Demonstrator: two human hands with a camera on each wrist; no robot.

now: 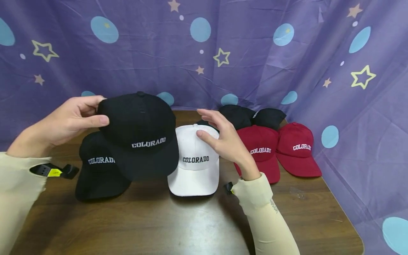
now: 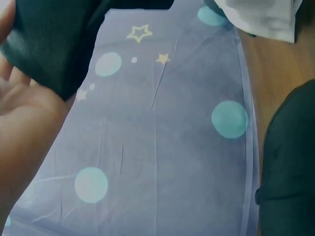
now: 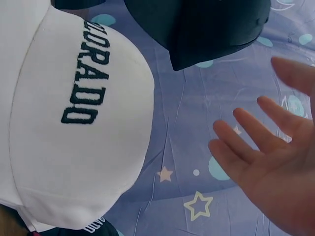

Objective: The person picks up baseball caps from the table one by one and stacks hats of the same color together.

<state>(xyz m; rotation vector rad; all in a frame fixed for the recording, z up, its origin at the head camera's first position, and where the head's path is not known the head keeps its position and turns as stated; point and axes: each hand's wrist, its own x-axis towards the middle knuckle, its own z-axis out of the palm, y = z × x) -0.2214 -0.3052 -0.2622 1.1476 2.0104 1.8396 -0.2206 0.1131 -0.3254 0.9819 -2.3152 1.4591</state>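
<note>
Nearest the view, your pale sleeves [image 1: 16, 198] entered from the lower edge, the left at the corner and the right near the middle. Your left hand [image 1: 68, 118] pinched the held cap [image 1: 138, 120], black with white COLORADO lettering, at the side of its crown; the thumb lay across the front and the fingers went behind. This cap hung above the table [image 1: 149, 226], brim downward, overlapping in the head view both the resting black cap [image 1: 98, 177] and the edge of the white cap [image 1: 194, 180]. Your right hand [image 1: 223, 138] was open-fingered, thumb and fingers apart; the right wrist view showed a gap between it and the white cap, which stood on the wood with its dark lettering facing you. To the right, two red caps [image 1: 299, 152] sat side by side, brims toward you. Behind them lay two rear caps [image 1: 236, 115], both black. A purple curtain [image 1: 143, 35] with stars and blue ovals backed the scene.
</note>
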